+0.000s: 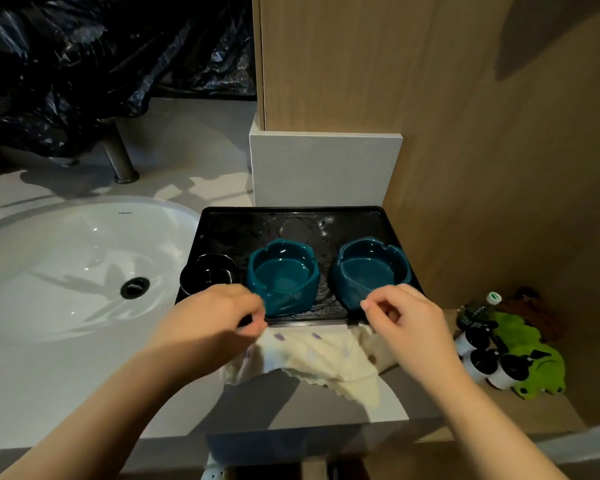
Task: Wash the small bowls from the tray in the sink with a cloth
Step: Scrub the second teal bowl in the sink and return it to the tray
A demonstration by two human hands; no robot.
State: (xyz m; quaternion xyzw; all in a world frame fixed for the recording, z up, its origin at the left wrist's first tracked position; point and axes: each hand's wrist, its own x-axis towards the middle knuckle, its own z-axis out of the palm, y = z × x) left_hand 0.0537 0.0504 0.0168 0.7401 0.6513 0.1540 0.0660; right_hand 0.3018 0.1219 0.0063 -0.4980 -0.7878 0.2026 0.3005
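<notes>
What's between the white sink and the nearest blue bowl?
A small black bowl, sitting at the left end of the tray. The head view shows it.

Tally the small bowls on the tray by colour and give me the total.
Teal: 2, the middle teal bowl and the right teal bowl.
Black: 1, the black bowl at the left edge of the tray.
Total: 3 bowls.
</notes>
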